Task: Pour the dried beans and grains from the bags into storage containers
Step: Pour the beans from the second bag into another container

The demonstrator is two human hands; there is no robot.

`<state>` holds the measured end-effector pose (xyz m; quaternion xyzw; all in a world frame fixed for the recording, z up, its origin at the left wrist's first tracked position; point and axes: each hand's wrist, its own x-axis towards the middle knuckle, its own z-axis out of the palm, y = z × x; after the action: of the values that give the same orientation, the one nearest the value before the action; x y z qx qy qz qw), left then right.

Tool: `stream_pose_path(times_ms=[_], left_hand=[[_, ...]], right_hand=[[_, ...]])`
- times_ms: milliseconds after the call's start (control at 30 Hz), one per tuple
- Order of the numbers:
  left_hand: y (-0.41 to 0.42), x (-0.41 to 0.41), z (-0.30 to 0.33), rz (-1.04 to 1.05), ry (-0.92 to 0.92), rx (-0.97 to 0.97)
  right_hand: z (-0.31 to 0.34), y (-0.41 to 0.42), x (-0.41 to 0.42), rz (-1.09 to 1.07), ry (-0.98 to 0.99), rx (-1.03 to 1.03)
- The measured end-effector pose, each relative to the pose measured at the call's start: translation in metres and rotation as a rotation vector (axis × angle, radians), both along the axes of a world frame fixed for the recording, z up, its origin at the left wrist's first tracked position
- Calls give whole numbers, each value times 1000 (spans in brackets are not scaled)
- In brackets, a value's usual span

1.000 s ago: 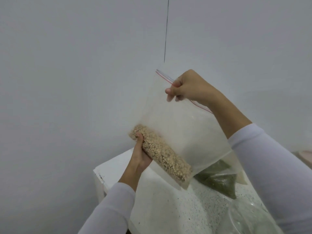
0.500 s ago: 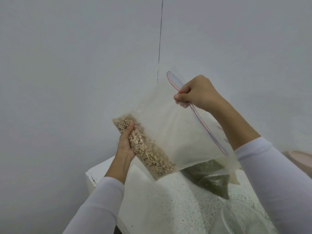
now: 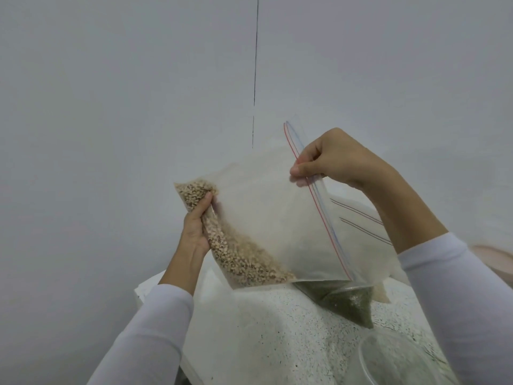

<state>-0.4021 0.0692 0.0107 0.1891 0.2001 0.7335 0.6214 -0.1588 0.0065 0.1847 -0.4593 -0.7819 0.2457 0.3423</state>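
Observation:
I hold a clear zip bag [image 3: 277, 218] in the air above the table, tilted with its red and blue zip edge to the right. Pale beans with dark eyes [image 3: 244, 259] lie along its lower left side. My left hand [image 3: 195, 229] grips the bean-filled bottom corner. My right hand [image 3: 330, 159] pinches the zip edge near its top. A clear round container [image 3: 388, 359] stands at the lower right; only part of its rim shows. Under the held bag lies a bag of green grains [image 3: 349, 301].
The speckled white table [image 3: 277, 329] has its left corner below my left forearm. More clear zip bags [image 3: 361, 218] lie behind the held one. A pink object [image 3: 497, 254] shows at the right edge. A plain white wall with a thin vertical line stands behind.
The bag has tipped: my left hand lifted the bean end up and to the left, and my right hand lowered the zip edge to the right. The beans have slid along the lower side.

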Motion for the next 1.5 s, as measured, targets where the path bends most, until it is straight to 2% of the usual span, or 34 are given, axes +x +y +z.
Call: stream_pose_path(times_ms=[100, 233, 400, 633, 767, 933, 1033, 1233, 1500], left_hand=[[0, 3, 0, -20, -1, -11], [6, 7, -5, -36, -32, -2], [1, 18, 4, -84, -68, 105], [0, 22, 11, -55, -110, 78], [-2, 23, 19, -15, -93, 4], [-4, 16, 30, -2, -115, 46], [-8, 16, 41, 23, -92, 109], [-15, 17, 71, 90, 90, 86], [-43, 38, 91, 94, 94, 172]], right_hand=[[-1, 2, 1, 23, 31, -6], [-6, 6, -8, 4, 198, 9], [-8, 11, -15, -35, 313, 37], [-9, 12, -16, -67, 333, 54], [-8, 10, -9, -75, 269, 44], [-5, 4, 10, -69, 211, 57], [-5, -1, 19, -102, 256, 62], [-1, -17, 34, -103, 366, 53], [2, -56, 62, -67, 408, 68]])
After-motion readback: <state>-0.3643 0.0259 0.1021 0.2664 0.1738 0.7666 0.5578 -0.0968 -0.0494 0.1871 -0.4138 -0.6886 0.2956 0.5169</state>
